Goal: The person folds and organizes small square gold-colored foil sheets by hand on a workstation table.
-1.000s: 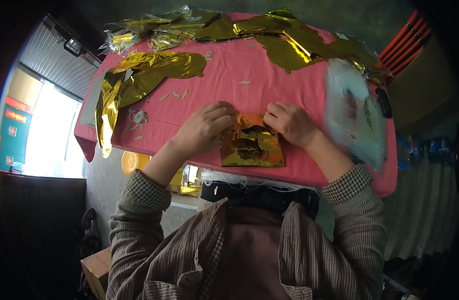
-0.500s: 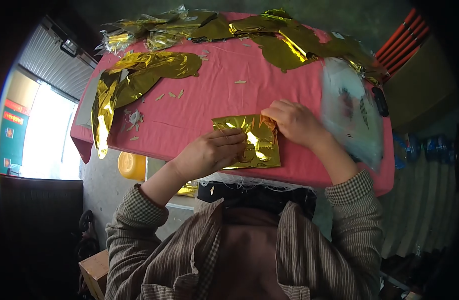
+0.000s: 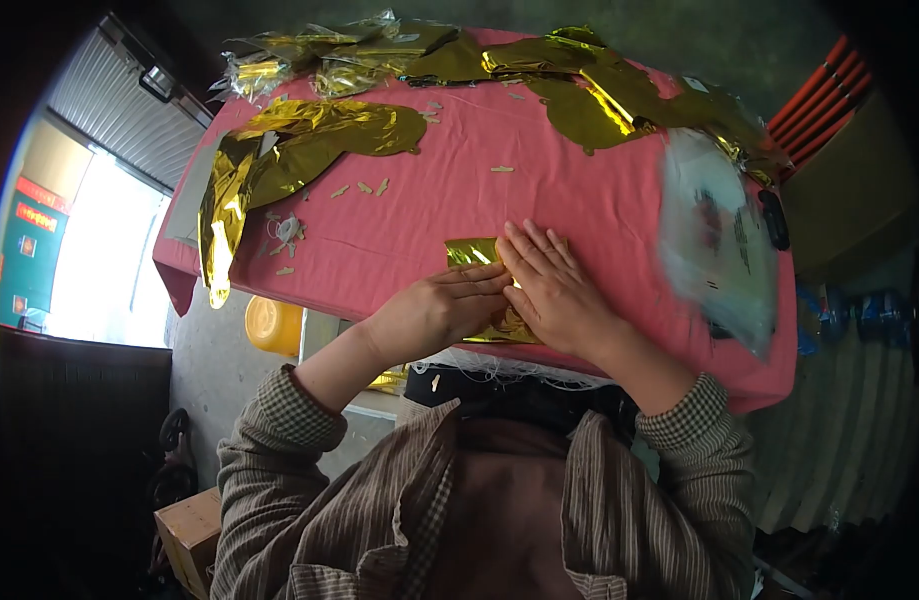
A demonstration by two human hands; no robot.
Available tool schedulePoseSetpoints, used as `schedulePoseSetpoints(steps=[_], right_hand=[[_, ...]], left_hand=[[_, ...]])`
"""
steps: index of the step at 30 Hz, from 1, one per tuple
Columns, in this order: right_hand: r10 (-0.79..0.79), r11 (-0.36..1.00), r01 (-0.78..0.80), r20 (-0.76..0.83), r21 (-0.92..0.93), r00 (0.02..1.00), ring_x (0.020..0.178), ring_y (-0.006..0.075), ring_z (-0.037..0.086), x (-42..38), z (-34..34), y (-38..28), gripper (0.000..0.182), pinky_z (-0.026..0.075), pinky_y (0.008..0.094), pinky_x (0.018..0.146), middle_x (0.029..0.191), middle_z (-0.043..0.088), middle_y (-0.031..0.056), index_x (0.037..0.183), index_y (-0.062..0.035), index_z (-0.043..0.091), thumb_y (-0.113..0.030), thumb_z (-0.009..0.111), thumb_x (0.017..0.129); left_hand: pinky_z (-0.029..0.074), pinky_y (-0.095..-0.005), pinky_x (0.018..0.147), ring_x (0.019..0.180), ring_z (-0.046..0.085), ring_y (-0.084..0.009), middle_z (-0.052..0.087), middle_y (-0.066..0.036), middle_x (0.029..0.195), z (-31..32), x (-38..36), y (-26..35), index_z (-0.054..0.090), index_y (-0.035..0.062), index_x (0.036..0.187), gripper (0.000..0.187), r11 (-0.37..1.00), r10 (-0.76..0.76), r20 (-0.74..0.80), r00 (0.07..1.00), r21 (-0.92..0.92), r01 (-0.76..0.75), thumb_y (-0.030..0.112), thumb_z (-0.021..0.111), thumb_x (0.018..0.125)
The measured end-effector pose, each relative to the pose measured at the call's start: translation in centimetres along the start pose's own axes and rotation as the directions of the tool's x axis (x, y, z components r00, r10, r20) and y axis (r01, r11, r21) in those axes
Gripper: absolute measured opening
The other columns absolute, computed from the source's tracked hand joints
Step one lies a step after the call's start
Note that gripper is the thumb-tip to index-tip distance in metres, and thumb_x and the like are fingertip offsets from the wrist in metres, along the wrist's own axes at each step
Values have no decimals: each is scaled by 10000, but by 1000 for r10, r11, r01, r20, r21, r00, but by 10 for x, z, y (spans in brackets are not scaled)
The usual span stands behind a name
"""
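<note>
A folded piece of shiny gold foil lies near the front edge of the pink-covered table. My left hand rests on its left part, fingers stretched out and pointing right. Flat over the right side of the foil lies my right hand, its fingers extended away from me. The fingertips of my left hand meet the right hand near its thumb. Between and under the two hands, much of the foil is hidden.
Unfolded gold foil spreads at the left. More gold foil and clear-wrapped packs line the far edge. A stack of clear plastic bags sits at the right beside a black object. Small paper strips lie scattered.
My right hand has let go of the foil's right edge, moved left and flattened onto it. The foil now looks narrower, its right part folded over. The view has shifted slightly.
</note>
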State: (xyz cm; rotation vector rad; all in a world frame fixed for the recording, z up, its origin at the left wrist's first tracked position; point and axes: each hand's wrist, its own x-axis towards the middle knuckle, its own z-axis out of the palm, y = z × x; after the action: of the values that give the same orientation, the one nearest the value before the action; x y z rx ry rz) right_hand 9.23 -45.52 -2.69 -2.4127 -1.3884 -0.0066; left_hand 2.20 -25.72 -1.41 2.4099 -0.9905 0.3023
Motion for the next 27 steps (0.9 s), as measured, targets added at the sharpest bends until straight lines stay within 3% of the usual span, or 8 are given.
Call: schedulePoseSetpoints(steps=[3,6,9,12,15,20,24,27], right_hand=[[5,998,-6,-18,-55,1000,1359,307,211,-4,4,0,549,128,429,1116,1449,260,173,1376,7,295,-265,435,920],[-7,995,4,-29,-102,1000,1362,298,205,-5,5,-1,572,123,426,1117,1453,252,169,1385,-3,285,-293,434,916],[-6,994,4,-19,-106,1000,1364,296,199,-6,5,0,593,123,423,1117,1455,247,171,1388,-7,280,-315,442,907],[-20,991,16,-29,-129,999,1364,301,196,-6,8,0,601,120,423,1118,1455,242,176,1386,-4,281,-322,445,903],[-4,991,3,-1,-135,1000,1364,301,195,-5,4,-1,603,115,420,1118,1453,243,180,1387,-1,278,-323,442,905],[-6,990,6,-6,-142,1000,1364,301,195,-5,6,-1,603,115,420,1118,1452,245,180,1385,5,279,-326,435,906],[-32,988,26,-36,-150,999,1360,304,204,-6,8,1,603,123,421,1116,1449,255,181,1377,11,292,-327,438,900],[-19,992,16,-20,-125,1000,1357,307,216,-4,3,-1,601,131,420,1114,1443,269,181,1373,12,301,-323,445,896]], left_hand=[[451,-389,942,1128,528,-322,619,-131,1085,0,-2,-1,643,8,977,212,999,6,-1,1000,-49,-6,71,636,775],[447,-373,945,1123,540,-307,632,-136,1041,-6,-5,2,642,2,972,189,964,-161,-35,986,-221,150,61,629,793],[446,-345,932,1098,564,-260,645,-129,1000,-20,-11,-9,644,3,973,166,794,-271,126,954,-532,296,22,590,817],[427,-348,939,1064,577,-259,641,-124,1026,-40,-14,-20,636,4,993,217,709,-574,-47,817,-528,468,-41,518,817],[403,-361,969,1149,521,-272,601,-140,1133,-37,-9,-18,623,5,1028,245,867,-428,-142,892,-341,362,-42,510,815],[341,-405,1031,1224,428,-345,548,-185,1201,-15,1,-14,591,-39,1076,285,972,-182,24,983,-149,184,43,598,804],[400,-386,981,1166,489,-333,571,-177,1165,-24,-6,-23,611,-29,1039,243,950,-178,31,984,-256,180,32,591,804],[471,-365,871,1027,574,-317,615,-157,1062,-37,-10,-38,632,-9,995,203,899,-356,-59,933,-294,325,21,587,800]])
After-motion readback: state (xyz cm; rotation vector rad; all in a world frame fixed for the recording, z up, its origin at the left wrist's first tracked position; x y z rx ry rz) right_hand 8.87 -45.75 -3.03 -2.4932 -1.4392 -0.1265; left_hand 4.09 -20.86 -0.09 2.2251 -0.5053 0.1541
